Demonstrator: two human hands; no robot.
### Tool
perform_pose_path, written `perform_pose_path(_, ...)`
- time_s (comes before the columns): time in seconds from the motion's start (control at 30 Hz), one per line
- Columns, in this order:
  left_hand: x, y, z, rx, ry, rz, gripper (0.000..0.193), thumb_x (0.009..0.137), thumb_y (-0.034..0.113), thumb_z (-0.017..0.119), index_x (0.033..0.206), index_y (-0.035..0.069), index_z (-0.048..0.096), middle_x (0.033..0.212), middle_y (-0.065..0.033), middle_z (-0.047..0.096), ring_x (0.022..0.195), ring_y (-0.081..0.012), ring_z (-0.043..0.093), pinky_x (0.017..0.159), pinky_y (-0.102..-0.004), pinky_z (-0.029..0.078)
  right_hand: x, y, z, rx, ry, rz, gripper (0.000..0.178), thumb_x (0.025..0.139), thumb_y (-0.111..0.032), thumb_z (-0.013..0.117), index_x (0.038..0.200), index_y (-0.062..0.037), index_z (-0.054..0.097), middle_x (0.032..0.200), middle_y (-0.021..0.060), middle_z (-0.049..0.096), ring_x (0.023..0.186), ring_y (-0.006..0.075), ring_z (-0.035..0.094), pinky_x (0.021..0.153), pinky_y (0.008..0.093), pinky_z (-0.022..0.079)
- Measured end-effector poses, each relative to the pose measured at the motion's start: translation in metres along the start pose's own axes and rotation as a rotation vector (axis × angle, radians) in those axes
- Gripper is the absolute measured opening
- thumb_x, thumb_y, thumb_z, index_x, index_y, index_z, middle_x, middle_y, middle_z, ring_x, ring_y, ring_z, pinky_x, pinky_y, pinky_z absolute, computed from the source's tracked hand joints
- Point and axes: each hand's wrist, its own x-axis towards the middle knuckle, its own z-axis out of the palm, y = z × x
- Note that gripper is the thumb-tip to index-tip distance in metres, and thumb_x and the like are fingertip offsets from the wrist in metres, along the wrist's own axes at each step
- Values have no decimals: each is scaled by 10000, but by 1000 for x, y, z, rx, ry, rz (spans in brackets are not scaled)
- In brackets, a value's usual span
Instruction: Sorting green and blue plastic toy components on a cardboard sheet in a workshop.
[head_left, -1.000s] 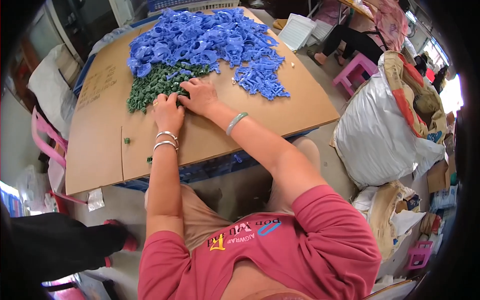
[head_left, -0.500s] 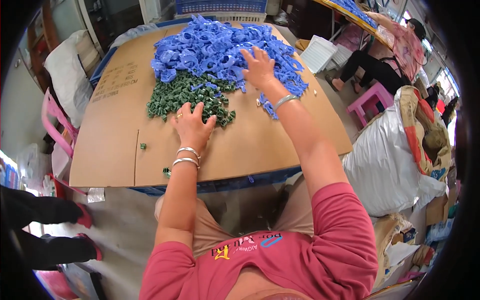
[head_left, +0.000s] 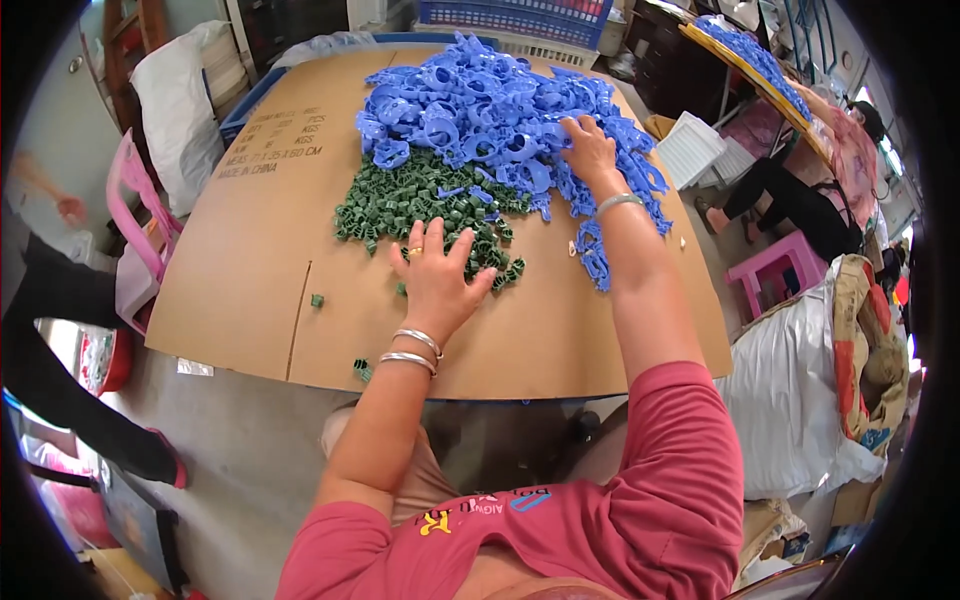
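A large heap of blue plastic pieces point(head_left: 470, 105), several of them ring-shaped, lies on a brown cardboard sheet point(head_left: 225, 270). Nearer to me, against the heap's front edge, sits a pile of small dark green plastic pieces point(head_left: 395, 200). My left hand point(head_left: 440, 280) is over the near edge of the green pile, palm down, fingers spread, holding nothing visible. On the right side of the blue heap rests my right hand point(head_left: 592, 155). Its fingers are slightly bent and apart, touching blue pieces; its palm side is hidden. A strand of blue pieces point(head_left: 593, 260) lies beside my right forearm.
Loose green pieces point(head_left: 317, 300) lie near the cardboard's front edge. A pink chair point(head_left: 140, 220) stands at the left, near a person in dark trousers point(head_left: 75, 350). At the right are a pink stool point(head_left: 780, 270), white sacks point(head_left: 790, 390) and a seated person point(head_left: 800, 195).
My view has shifted left, so the table appears further right. My right hand's fingers have drawn in from a wide spread. The person at left has stepped and turned.
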Motion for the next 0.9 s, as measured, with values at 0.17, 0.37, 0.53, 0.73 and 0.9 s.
perform_pose_path(0.17, -1, 5, -7, 1, -93, 53, 595, 628, 452, 670, 1140, 182, 530, 1299, -182, 324, 1245, -380, 177, 935, -624, 91, 2, 0, 3, 43, 32, 82, 583, 655, -309, 696, 1184, -318, 453, 1225, 20, 417, 1098, 253, 440, 846, 493, 366)
perform_pose_path(0.37, -1, 0, -3, 85, -264, 98, 623, 648, 455, 656, 1199, 236, 466, 1321, -179, 307, 1251, -388, 188, 948, -629, 77, 13, 16, 24, 226, 157, -65, 418, 602, -134, 709, 999, -106, 581, 1032, 101, 523, 969, 284, 510, 818, 336, 432)
perform_pose_path(0.53, -2, -1, -3, 131, -268, 110, 604, 660, 424, 651, 1187, 203, 456, 1293, -172, 343, 1188, -374, 320, 923, -614, 173, 23, 33, 34, 388, 352, -182, 313, 591, -98, 663, 896, -72, 598, 898, 120, 565, 890, 302, 533, 784, 351, 435)
perform_pose_path(0.73, -1, 1, -4, 150, -271, 95, 536, 668, 385, 652, 1137, 178, 495, 1226, -156, 404, 1139, -324, 380, 902, -539, 259, 39, 40, -2, 396, 478, 57, 269, 602, -137, 680, 844, -49, 606, 778, 132, 587, 771, 290, 562, 678, 346, 438)
perform_pose_path(0.9, 1, 2, 0, 182, -264, 97, 423, 680, 326, 648, 1047, 155, 522, 1097, -102, 482, 1096, -283, 408, 867, -505, 297, 12, 13, -37, 1256, 211, 286, 264, 620, -150, 689, 861, -77, 610, 715, 42, 590, 633, 135, 533, 509, 296, 434)
